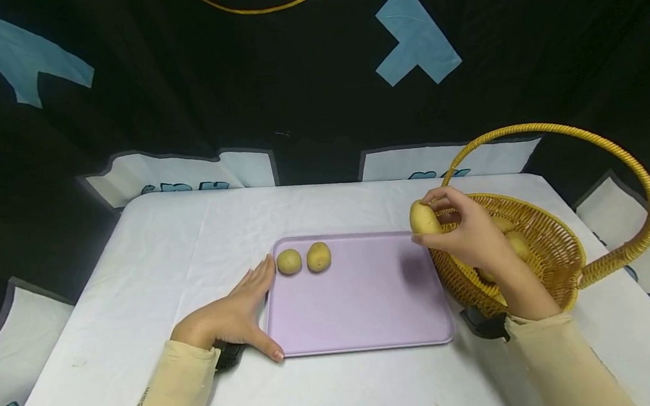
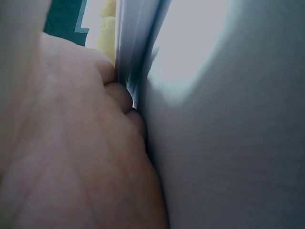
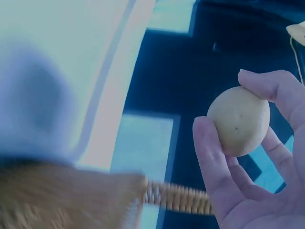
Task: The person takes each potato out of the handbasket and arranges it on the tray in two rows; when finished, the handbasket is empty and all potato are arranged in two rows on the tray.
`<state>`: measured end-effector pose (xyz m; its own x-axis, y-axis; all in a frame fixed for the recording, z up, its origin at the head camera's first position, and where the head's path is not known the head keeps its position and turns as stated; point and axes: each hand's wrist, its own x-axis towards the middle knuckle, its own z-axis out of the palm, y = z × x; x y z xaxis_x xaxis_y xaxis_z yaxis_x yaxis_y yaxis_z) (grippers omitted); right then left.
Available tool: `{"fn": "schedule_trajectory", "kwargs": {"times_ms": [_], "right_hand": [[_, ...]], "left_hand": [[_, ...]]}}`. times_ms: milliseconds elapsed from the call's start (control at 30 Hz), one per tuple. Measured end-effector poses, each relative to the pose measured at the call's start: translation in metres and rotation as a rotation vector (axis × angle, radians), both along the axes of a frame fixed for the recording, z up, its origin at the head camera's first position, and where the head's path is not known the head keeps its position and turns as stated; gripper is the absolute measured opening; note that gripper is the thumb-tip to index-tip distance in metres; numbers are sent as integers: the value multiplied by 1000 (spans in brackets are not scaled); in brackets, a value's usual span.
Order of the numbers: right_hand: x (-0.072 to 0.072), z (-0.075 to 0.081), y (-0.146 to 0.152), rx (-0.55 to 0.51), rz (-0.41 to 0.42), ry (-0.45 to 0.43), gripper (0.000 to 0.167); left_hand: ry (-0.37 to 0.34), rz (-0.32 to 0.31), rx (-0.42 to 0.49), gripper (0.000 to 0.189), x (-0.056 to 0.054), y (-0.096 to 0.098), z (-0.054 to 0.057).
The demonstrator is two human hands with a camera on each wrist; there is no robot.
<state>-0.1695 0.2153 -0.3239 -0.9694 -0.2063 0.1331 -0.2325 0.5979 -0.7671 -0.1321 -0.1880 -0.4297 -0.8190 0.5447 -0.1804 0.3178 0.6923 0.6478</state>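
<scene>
2 potatoes (image 1: 318, 257) lie on the lilac tray (image 1: 357, 303), side by side near its far left corner with a narrow gap between them. 1 more potato, the held potato (image 1: 424, 218), is up in the air by the tray's far right corner. The right hand (image 1: 469, 226) is clamped on it, thumb on 1 side and fingers curled round the other; the right wrist view shows this pinch plainly, with the potato's pale, spotted skin bare between the digits.

The left hand (image 1: 230, 314) is at the tray's left edge, its fingers straight and touching the rim, its thumb stretched apart from them toward the tray's near left corner. It grips nothing; the left wrist view shows the fingers set against the rim's outer side.

Just right of the tray stands a yellow wicker basket (image 1: 549, 248); whether the 2 touch, I cannot tell. Several potatoes (image 1: 517, 245) lie inside it, partly hidden by the right hand and forearm, so their count is unclear. Its tall wrapped handle (image 1: 527, 128) arches up on the side away from the tray.

A white-covered table (image 1: 189, 240) extends on all sides of the tray. 2 cream sleeves, the left (image 1: 168, 397) with small dark lettering, come in from the tray's near side. Beyond the tray's far edge hangs a black cloth (image 1: 234, 95) with blue shapes (image 1: 417, 34).
</scene>
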Motion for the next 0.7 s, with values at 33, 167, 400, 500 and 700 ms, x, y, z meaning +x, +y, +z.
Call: {"fn": "schedule_trajectory", "kwargs": {"times_ms": [33,167,400,500,700], "right_hand": [[1,-3,-4,-19,5,0,56],[3,-18,-21,-90,22,-17,56],[3,-43,-50,-167,37,-87,55],[4,-53,-62,-180,38,-117,55],[0,-72,-80,-182,33,-142,55]], "left_hand": [[-1,-1,-1,166,0,0,0],[0,-3,-8,166,0,0,1],[0,-2,-14,166,0,-1,1],[3,-5,-16,166,0,-1,2],[-2,-6,-13,166,-1,0,1]]}}
